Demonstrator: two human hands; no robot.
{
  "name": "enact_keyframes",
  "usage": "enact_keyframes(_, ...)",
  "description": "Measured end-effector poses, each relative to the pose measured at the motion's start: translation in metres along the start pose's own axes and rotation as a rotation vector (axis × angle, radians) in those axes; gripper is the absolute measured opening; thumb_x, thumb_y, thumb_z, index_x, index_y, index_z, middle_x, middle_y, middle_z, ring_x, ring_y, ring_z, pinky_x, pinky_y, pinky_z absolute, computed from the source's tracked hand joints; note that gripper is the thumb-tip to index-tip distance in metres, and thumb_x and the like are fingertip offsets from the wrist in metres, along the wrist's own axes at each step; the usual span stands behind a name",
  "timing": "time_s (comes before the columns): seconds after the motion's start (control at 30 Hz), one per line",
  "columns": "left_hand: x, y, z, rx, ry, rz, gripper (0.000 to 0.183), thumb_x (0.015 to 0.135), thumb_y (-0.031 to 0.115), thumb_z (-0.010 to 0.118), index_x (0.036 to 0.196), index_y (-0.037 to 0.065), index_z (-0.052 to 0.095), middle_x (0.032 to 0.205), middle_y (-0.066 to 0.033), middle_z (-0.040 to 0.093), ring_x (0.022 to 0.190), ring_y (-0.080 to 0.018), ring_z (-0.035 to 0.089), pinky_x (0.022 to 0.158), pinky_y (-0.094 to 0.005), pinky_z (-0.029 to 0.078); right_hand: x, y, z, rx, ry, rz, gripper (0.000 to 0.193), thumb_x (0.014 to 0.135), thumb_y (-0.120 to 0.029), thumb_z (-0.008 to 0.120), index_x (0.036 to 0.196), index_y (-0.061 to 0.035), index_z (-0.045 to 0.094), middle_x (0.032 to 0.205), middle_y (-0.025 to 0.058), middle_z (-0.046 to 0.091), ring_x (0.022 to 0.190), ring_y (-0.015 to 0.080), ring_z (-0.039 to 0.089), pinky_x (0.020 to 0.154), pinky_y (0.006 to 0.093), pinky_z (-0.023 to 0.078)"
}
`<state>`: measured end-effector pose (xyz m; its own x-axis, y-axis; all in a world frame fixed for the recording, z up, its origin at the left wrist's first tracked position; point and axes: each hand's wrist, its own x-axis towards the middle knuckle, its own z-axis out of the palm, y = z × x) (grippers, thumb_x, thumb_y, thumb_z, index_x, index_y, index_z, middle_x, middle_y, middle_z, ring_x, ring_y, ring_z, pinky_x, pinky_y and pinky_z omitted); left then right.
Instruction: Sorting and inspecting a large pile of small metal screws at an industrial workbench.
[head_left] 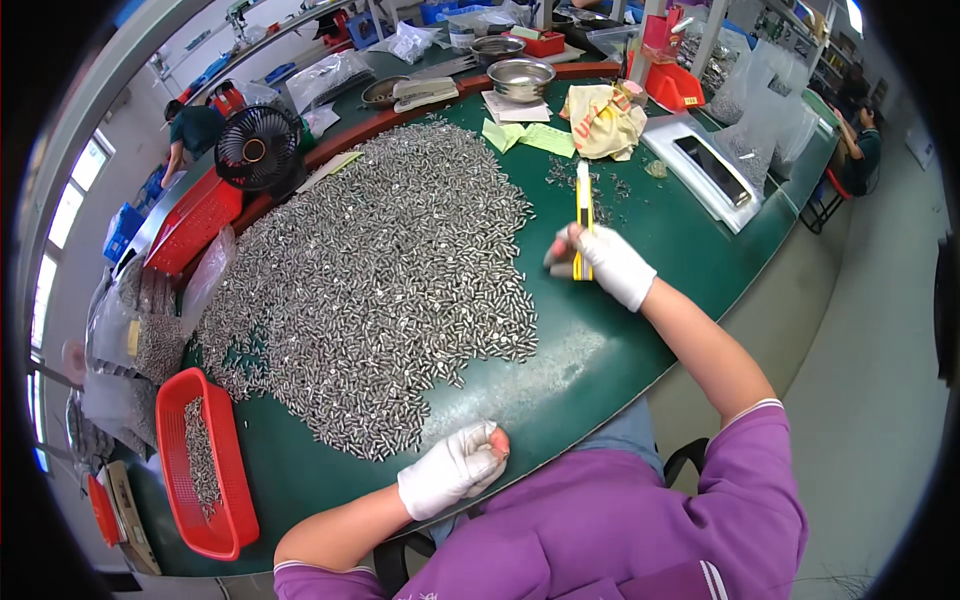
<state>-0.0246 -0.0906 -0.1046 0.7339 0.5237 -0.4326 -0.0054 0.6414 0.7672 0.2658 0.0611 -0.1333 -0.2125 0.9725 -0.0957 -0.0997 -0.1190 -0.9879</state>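
Observation:
A broad heap of small metal pins (390, 270) covers much of the green table. To its right, my right hand (612, 262), in a white glove with bare fingertips, grips a yellow box cutter (584, 215). The cutter's tip points away from me, toward a few scattered dark bits (610, 188). Close to the table's front edge is my left hand (455, 470), gloved the same way, below the heap's near edge. Its fingers are curled together, and anything between them is hidden.
At left stands a red basket (245, 480) partly filled with pins. A black fan (258, 148) and a red crate (195, 222) sit behind the heap. Farther right are a metal bowl (521, 79), a yellow cloth bag (605, 120) and a phone (712, 170). Other people work in the background.

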Motion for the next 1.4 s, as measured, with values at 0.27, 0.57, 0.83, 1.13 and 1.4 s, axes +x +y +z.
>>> enact_keyframes(0.27,-0.003,-0.001,-0.006,-0.031,0.009,0.008,0.009,0.094,0.02,0.053,0.092,0.012,0.049,0.06,0.0062,0.036,0.05,-0.0045,0.028,0.045,-0.0207,0.021,-0.037,-0.018,0.005,0.292,-0.284,0.167,0.047,0.093,-0.051,0.048,0.1,-0.0049,0.056,0.096,0.0097,0.061,0.094,0.0243,0.063,0.084,0.0374,0.051)
enact_keyframes(0.57,0.002,-0.001,-0.004,-0.018,-0.025,0.056,0.015,0.096,0.027,0.053,0.094,0.013,0.048,0.058,0.0049,0.035,0.047,-0.005,0.027,0.043,-0.0209,0.02,0.029,-0.022,-0.014,-0.001,0.267,-0.376,0.045,0.099,-0.041,0.043,0.103,-0.0002,0.06,0.1,0.0071,0.062,0.088,0.0146,0.059,0.084,0.0297,0.048)
enact_keyframes(0.83,0.002,-0.005,-0.01,-0.165,-0.073,0.026,0.011,0.096,0.024,0.052,0.094,0.014,0.05,0.063,0.0019,0.041,0.05,-0.0062,0.035,0.043,-0.0194,0.026,-0.02,-0.024,0.008,-1.013,0.331,-0.217,0.052,0.087,-0.029,0.057,0.134,-0.0118,0.044,0.102,0.0185,0.063,0.088,0.0322,0.064,0.078,0.0386,0.05)
enact_keyframes(1.13,0.006,-0.008,-0.015,-0.249,-0.035,0.115,0.019,0.092,0.03,0.06,0.091,0.014,0.049,0.09,-0.0065,0.058,0.06,-0.0064,0.045,0.053,-0.0191,0.034,-0.028,-0.021,0.024,-1.582,0.409,-0.056,0.042,0.086,-0.027,0.059,0.123,-0.0075,0.053,0.088,0.0156,0.061,0.079,0.0315,0.063,0.07,0.0425,0.051)
enact_keyframes(1.4,0.008,-0.01,-0.016,-0.267,0.056,0.206,0.018,0.087,0.022,0.066,0.088,0.012,0.051,0.09,-0.0088,0.059,0.058,-0.0086,0.044,0.05,-0.0209,0.033,-0.007,-0.042,0.083,-1.384,0.037,-0.53,0.015,0.079,-0.024,0.061,0.082,-0.0093,0.063,0.082,0.0118,0.061,0.082,0.0308,0.061,0.073,0.0436,0.049)
